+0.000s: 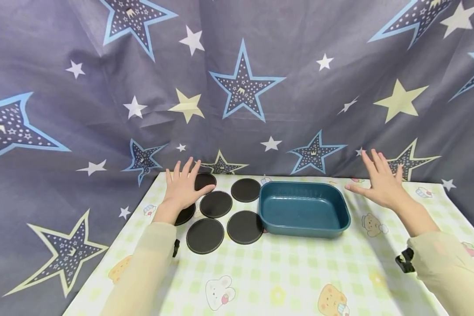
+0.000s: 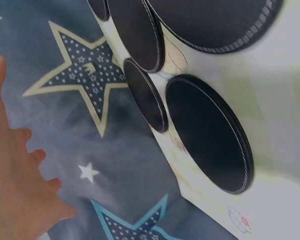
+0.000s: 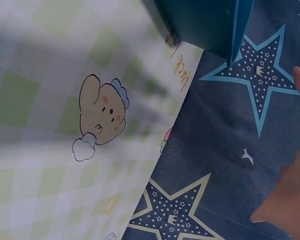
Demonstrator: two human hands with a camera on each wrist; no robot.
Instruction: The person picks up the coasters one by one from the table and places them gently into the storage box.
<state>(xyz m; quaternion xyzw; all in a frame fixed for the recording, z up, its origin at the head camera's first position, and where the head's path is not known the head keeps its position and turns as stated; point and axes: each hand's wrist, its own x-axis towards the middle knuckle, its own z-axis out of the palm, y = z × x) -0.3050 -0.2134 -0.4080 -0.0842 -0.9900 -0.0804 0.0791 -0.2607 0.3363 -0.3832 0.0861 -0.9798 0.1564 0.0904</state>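
Several round black discs with stitched rims lie on the table's left part, among them a disc [image 1: 205, 235] near the front and another [image 2: 210, 132] in the left wrist view. Beside them on the right stands a teal rectangular dish [image 1: 304, 210], with nothing in it. My left hand [image 1: 180, 186] is held over the leftmost discs with its fingers spread, partly covering two of them, and holds nothing. My right hand [image 1: 385, 182], fingers also spread and holding nothing, hovers to the right of the dish; its fingers show at the edge of the right wrist view.
A green-and-white checked cloth [image 1: 278, 272] with cartoon prints covers the table. Behind the table's back edge hangs a grey-blue curtain [image 1: 300, 109] with stars, which also runs along the left and right sides.
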